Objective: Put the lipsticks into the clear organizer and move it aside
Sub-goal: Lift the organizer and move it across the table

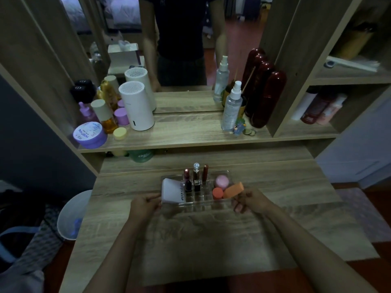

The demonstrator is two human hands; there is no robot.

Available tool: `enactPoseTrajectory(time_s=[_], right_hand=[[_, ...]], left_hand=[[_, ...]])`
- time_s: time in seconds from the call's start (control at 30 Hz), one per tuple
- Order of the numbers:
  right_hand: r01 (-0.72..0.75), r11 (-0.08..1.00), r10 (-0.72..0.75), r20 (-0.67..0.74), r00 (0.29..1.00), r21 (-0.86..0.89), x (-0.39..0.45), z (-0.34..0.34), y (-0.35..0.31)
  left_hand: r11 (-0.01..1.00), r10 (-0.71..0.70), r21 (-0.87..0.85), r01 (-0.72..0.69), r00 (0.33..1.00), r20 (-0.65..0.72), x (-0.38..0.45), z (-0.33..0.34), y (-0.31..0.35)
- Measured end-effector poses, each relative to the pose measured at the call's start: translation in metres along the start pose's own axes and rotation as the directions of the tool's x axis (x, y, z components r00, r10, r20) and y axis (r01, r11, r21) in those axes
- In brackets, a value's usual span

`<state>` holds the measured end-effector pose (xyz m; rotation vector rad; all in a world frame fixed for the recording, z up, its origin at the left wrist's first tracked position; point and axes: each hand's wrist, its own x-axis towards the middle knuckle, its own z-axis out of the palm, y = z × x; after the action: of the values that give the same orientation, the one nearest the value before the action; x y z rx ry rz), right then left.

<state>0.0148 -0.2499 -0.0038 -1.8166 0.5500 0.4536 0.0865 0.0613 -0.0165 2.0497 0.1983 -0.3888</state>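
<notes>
Both forearms are bare, with no sleeves, watch or rings showing on the left hand (144, 205) or right hand (249, 200). In the dim mirror, the top looks dark, possibly short-sleeved.

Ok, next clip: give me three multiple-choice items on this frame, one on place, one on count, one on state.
1. Where does the white tube with dark lettering lie?
A. left end of the clear plastic organizer
B. upper shelf
C. bare desk

2. How many lipsticks stand upright in the organizer?
A. one
B. three
C. five

3. What are the hands doing?
A. resting flat on the desk
B. holding a lipstick each
C. gripping the organizer's two ends

Answers: 1 A, the tube sits in the organizer's left compartment; 2 B, three stand in a row at the back; 3 C, the left hand and right hand close their fingers on opposite ends.
</notes>
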Motion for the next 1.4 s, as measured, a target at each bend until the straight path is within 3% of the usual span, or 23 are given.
enactPoseTrajectory(time_s=[0.47,1.03,1.4], right_hand=[[-0.039,0.998,0.041,-0.031,0.999,0.043,0.006,-0.027,0.027],[-0.081,0.986,0.11,-0.199,0.974,0.147,-0.02,-0.181,0.091],[-0.043,0.996,0.063,-0.284,0.957,0.077,-0.033,-0.254,0.131]], left_hand=[[0.992,-0.044,-0.119,0.048,0.998,0.039,-0.003,0.036,0.009],[0.997,0.026,-0.079,-0.012,0.983,0.182,-0.02,0.193,0.083],[0.992,0.117,0.03,-0.126,0.968,0.222,-0.039,0.265,0.123]])
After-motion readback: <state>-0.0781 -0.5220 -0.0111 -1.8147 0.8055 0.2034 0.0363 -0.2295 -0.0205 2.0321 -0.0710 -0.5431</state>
